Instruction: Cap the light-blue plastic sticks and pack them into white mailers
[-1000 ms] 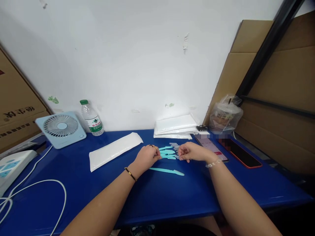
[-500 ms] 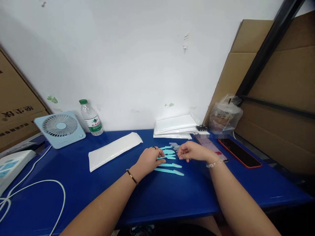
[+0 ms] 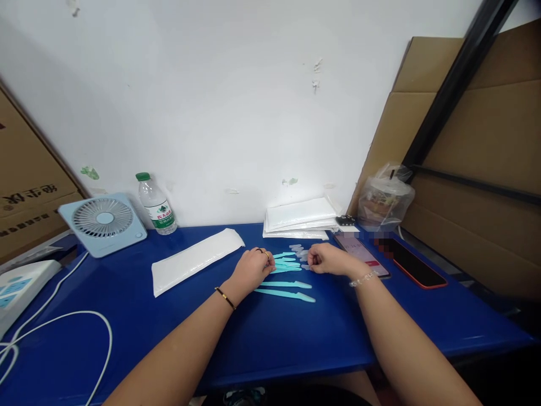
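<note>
The left hand appears to pinch one turquoise stick in the pile. Nearer on the counter, two slim sticks with pale tips lie apart; one second ago only one, so separating seems advancing. The right hand has curled fingers beside clear pieces; whether its grip holds any, I cannot tell.

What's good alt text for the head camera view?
A person's left hand is at turquoise sticks, right hand at small clear pieces, on a blue table. White envelopes lie stacked behind, fan and bottle at left, two phones at right.
</note>
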A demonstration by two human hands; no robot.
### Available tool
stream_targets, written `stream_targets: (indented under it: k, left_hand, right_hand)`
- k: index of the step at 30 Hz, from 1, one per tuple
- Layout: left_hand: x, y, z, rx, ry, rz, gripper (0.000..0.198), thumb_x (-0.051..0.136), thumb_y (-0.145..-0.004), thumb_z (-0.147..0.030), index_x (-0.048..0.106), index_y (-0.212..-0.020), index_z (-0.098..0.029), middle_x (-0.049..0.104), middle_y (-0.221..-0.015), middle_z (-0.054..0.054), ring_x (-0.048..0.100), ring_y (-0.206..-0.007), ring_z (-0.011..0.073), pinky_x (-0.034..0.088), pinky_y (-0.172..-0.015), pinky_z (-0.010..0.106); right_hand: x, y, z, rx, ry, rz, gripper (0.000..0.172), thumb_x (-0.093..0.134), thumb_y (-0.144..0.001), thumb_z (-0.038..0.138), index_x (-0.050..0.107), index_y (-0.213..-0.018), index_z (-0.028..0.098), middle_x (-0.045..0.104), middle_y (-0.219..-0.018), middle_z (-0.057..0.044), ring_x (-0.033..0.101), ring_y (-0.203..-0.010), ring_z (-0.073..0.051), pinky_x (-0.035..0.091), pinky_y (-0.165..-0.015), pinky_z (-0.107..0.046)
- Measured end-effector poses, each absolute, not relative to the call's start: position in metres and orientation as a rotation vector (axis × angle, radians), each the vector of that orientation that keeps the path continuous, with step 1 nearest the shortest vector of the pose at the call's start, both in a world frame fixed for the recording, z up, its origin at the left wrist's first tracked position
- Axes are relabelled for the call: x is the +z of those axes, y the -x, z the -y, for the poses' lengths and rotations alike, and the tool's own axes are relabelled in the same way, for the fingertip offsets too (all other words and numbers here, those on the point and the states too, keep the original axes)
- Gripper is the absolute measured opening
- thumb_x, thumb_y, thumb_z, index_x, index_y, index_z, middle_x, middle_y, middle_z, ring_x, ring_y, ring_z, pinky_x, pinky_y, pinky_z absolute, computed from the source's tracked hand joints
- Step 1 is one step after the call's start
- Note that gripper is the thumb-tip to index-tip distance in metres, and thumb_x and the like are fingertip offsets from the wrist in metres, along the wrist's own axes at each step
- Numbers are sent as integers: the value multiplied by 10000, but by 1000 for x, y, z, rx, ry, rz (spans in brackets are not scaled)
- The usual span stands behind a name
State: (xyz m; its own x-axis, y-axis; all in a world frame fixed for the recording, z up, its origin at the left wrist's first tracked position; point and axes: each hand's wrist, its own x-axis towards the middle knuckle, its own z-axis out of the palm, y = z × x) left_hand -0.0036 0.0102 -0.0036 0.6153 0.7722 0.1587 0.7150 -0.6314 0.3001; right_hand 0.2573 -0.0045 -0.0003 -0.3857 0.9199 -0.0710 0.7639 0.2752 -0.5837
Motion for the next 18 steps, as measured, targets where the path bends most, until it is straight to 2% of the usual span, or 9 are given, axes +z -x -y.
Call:
stream_targets:
  k: [2,5,7,10,12,15,18]
  left_hand:
    - [1,5,-8,427,-2607,-1240,119,524,-846,-270,614,-809,-200,645,-816,29,560,-856,195,384,-718,290]
    - [5,7,-7,495,-2550,-1234,141,474,-874,-292,582,-844,-206,636,-771,18,565,-790,187,380,-678,281]
    - [5,9,-8,535,-2462,-1217,151,450,-883,-306,561,-851,-209,622,-755,6,561,-732,170,378,-639,267]
    - [5,11,-9,582,-2310,-1176,173,429,-886,-340,539,-855,-210,594,-741,-6,543,-673,147,374,-591,247]
    - [4,11,-9,611,-2248,-1149,187,425,-882,-356,534,-856,-207,581,-749,-8,531,-671,141,375,-583,239]
    - [5,11,-8,627,-2207,-1120,195,432,-872,-365,533,-849,-200,571,-747,-7,520,-675,137,379,-592,237]
    - [5,11,-8,638,-2187,-1103,195,438,-865,-366,531,-845,-196,561,-736,-10,513,-669,134,383,-603,242]
  right_hand:
    - [3,-258,7,845,1546,2252,90,600,-645,147,609,-734,155,607,-672,-10,538,-587,-131,403,-547,-223]
    - [9,-259,11,909,1496,2144,155,572,-721,208,616,-860,154,614,-683,-17,546,-578,-137,425,-557,-239]
    - [13,-260,11,853,1446,2078,213,546,-772,258,630,-940,159,627,-721,-27,559,-615,-146,440,-584,-249]
    - [15,-259,11,709,1396,2016,250,523,-814,313,676,-952,172,658,-851,-58,592,-733,-170,458,-636,-261]
    - [16,-256,10,684,1371,1967,275,520,-827,341,692,-957,170,664,-873,-69,603,-731,-169,467,-632,-264]
    - [16,-252,9,810,1353,1857,321,553,-821,402,678,-955,138,638,-686,-49,594,-597,-148,475,-571,-264]
    - [17,-247,10,940,1328,1715,338,597,-792,459,638,-837,127,591,-568,-15,585,-516,-133,467,-506,-249]
